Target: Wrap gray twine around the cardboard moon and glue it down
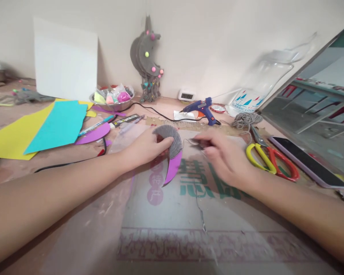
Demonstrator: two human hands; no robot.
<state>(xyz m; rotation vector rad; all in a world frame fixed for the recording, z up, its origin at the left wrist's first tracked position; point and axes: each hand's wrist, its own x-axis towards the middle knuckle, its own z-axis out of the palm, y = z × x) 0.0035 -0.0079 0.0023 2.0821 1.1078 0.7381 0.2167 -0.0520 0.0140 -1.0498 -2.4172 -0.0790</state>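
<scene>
- A person's left hand (147, 147) pinches a small crescent (176, 149), thumb in front, above a printed sheet (166, 215) spread over the worktable.
- The right hand (222, 154), blurred and well apart from the left, appears closed at thumb and fingers on a strand of gray yarn (186, 140) that runs to the crescent.
- Winding looks to be the step in hand: gray wrapping covers the crescent's upper part, while its lower tip shows bare purple.
- A further turn would call for a steady left pinch and a taut strand, laid close beside the last wrap.
- To the right, a yarn bundle (247, 120) sits near scissors (259, 138) with yellow and red handles, a phone (306, 162) just beyond; loose yarn could snag on the blades.
- Behind the hands, a blue glue gun (203, 108) rests near a small clock (187, 94); a larger gray moon ornament (144, 59) stands against the wall.
- At left, turquoise (57, 124) and yellow sheets (14, 131) overlap near a metal bowl (125, 107), crowding that side more than the space between the hands.
</scene>
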